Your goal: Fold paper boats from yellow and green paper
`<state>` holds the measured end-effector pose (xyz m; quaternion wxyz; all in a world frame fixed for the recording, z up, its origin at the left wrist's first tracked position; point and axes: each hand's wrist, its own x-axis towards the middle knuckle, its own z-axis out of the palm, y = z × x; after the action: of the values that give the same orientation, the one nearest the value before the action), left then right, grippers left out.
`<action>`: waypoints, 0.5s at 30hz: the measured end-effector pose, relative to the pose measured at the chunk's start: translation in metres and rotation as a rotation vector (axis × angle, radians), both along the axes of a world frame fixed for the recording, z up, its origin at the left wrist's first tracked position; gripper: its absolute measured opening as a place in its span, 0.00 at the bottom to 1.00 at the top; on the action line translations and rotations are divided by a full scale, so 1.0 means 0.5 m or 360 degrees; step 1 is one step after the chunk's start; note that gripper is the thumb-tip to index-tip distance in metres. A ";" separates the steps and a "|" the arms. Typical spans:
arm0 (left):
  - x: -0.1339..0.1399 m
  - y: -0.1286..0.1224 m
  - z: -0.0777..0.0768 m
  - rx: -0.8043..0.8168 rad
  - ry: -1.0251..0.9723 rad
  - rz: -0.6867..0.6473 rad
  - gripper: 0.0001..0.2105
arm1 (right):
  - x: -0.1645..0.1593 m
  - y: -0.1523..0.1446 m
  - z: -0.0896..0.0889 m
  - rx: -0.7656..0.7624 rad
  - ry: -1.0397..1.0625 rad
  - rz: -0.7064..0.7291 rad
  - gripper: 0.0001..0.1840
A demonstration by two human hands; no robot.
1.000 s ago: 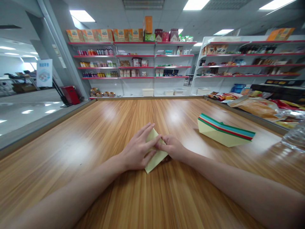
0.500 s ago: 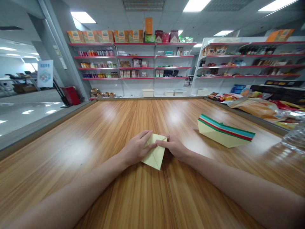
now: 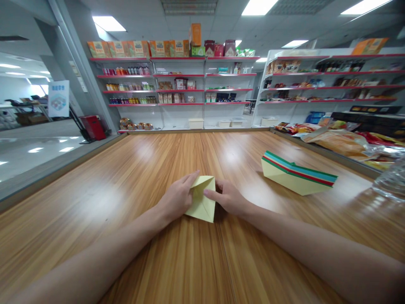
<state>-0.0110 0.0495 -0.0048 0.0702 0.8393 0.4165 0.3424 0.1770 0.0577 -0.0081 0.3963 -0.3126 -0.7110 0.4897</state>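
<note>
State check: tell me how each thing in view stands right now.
Yellow paper: folded, creased, held in both hands
Left hand: gripping the paper's left side
Right hand: gripping its right side, thumb on top
Striped paper piece: folded, resting on the table
Shelves: stocked

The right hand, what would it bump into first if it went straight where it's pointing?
The paper, which the right hand is touching; past that, probably the left hand, though depth is hard to judge.
</note>
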 end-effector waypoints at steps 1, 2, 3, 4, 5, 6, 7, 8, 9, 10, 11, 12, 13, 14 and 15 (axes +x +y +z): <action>0.000 0.001 -0.001 -0.0018 -0.0086 0.0006 0.25 | -0.001 -0.001 0.002 0.0039 -0.0016 0.0030 0.11; 0.000 0.002 -0.001 -0.0036 -0.0196 0.0006 0.25 | -0.002 -0.002 0.003 0.0070 -0.0020 0.0048 0.10; 0.001 0.003 -0.001 -0.0058 -0.0322 0.0004 0.25 | -0.002 -0.003 0.005 0.0091 -0.0017 0.0056 0.10; 0.002 0.003 0.001 -0.0091 -0.0454 0.0001 0.24 | -0.003 -0.004 0.007 0.0104 -0.0017 0.0066 0.11; 0.003 0.003 0.002 -0.0137 -0.0582 0.0004 0.24 | -0.003 -0.005 0.010 0.0114 -0.0026 0.0077 0.12; 0.004 0.002 0.004 -0.0188 -0.0703 0.0009 0.23 | -0.004 -0.006 0.012 0.0123 -0.0041 0.0078 0.14; 0.005 0.001 0.007 -0.0237 -0.0815 0.0016 0.22 | -0.004 -0.007 0.014 0.0128 -0.0059 0.0069 0.16; 0.006 -0.001 0.009 -0.0276 -0.0917 0.0022 0.21 | -0.005 -0.009 0.016 0.0116 -0.0075 0.0061 0.18; 0.007 -0.002 0.011 -0.0297 -0.1007 0.0028 0.21 | -0.006 -0.012 0.017 0.0086 -0.0089 0.0062 0.21; 0.007 -0.003 0.013 -0.0300 -0.1088 0.0034 0.20 | -0.007 -0.016 0.019 0.0044 -0.0096 0.0073 0.24; 0.007 -0.004 0.014 -0.0289 -0.1163 0.0038 0.20 | -0.009 -0.020 0.021 0.0000 -0.0093 0.0095 0.26; 0.007 -0.004 0.015 -0.0273 -0.1234 0.0040 0.19 | -0.012 -0.024 0.022 -0.0039 -0.0079 0.0120 0.28; 0.007 -0.004 0.015 -0.0257 -0.1302 0.0042 0.18 | -0.015 -0.029 0.023 -0.0068 -0.0051 0.0149 0.30; 0.007 -0.003 0.015 -0.0240 -0.1370 0.0045 0.17 | -0.019 -0.034 0.024 -0.0089 -0.0009 0.0169 0.31; 0.007 -0.002 0.015 -0.0225 -0.1432 0.0048 0.15 | -0.022 -0.039 0.024 -0.0102 0.0037 0.0177 0.31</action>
<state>-0.0073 0.0484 0.0028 0.2963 0.5940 0.3790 0.6448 0.1662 0.0382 0.0040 0.3666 -0.2795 -0.7065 0.5371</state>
